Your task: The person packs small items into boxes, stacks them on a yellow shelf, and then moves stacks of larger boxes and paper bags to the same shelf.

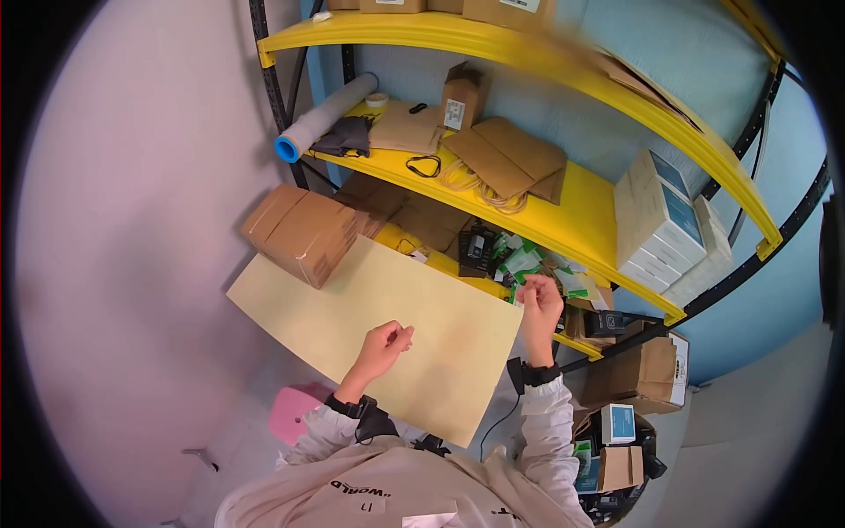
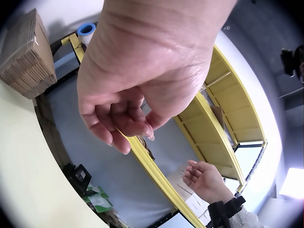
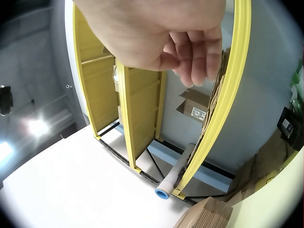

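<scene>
Above the pale yellow table top (image 1: 431, 326) the left hand (image 1: 380, 350) hovers with loosely curled fingers, holding nothing. The right hand (image 1: 541, 317) is raised near the table's right edge, its fingers loosely bent and empty. In the left wrist view the left hand (image 2: 142, 71) hangs with relaxed fingers, and the right hand (image 2: 205, 181) shows behind it, palm visible. The right wrist view shows the right hand (image 3: 166, 38) with fingers hanging loosely. A stack of flattened brown cardboard (image 1: 304, 231) stands at the table's far left corner, touched by neither hand.
Behind the table is a yellow shelf (image 1: 581, 211) with a plastic film roll (image 1: 330, 114), brown envelopes (image 1: 506, 158) and white boxes (image 1: 660, 220). Black and green packages lie on the lower level. A pink stool (image 1: 295, 414) is at left; a cardboard box (image 1: 647, 374) stands at right.
</scene>
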`<state>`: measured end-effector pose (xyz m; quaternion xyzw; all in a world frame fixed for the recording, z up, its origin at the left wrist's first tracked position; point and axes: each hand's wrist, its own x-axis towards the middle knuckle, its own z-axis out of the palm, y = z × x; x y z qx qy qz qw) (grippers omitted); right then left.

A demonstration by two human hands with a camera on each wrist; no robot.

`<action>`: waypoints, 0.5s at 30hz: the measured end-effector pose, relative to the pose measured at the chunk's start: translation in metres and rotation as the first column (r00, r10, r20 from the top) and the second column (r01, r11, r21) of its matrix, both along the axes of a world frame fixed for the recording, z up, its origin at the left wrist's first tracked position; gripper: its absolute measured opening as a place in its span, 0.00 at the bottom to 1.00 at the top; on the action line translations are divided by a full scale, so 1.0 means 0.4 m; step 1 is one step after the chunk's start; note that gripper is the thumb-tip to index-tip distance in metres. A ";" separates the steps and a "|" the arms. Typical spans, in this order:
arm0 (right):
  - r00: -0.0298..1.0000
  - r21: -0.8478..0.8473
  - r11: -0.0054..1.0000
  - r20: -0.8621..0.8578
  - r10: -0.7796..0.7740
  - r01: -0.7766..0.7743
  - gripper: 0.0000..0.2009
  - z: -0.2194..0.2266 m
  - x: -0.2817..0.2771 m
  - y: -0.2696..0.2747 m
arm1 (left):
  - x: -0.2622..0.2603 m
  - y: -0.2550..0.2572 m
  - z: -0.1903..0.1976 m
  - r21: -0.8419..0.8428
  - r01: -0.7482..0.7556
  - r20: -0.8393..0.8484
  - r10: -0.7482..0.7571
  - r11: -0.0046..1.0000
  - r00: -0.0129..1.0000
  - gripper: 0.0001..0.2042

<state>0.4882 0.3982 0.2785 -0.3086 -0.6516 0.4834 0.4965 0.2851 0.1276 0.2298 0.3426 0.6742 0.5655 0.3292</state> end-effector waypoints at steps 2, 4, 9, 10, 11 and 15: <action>1.000 0.003 1.000 0.000 0.001 -0.001 0.07 0.010 -0.035 0.031 | -0.037 0.012 -0.010 0.025 0.002 0.026 -0.003 1.000 1.000 0.18; 1.000 0.044 0.999 -0.021 -0.006 0.006 0.07 0.023 -0.076 0.044 | -0.079 0.017 -0.025 0.044 0.011 0.051 -0.013 0.999 0.999 0.18; 0.998 0.069 0.996 0.001 -0.064 0.064 0.06 0.068 -0.208 0.057 | -0.226 0.037 -0.018 0.003 0.060 0.102 -0.060 0.998 0.993 0.17; 0.997 0.068 0.995 0.008 -0.071 0.071 0.06 0.067 -0.235 0.069 | -0.259 0.039 -0.023 0.003 0.067 0.108 -0.067 0.998 0.992 0.17; 0.997 0.099 0.992 0.032 -0.075 0.072 0.06 0.060 -0.256 0.086 | -0.293 0.040 -0.029 0.015 0.060 0.091 -0.061 0.998 0.994 0.17; 0.979 0.188 0.975 0.139 -0.149 0.121 0.06 0.047 -0.338 0.149 | -0.412 0.040 -0.060 0.050 -0.001 0.118 -0.005 0.999 0.993 0.18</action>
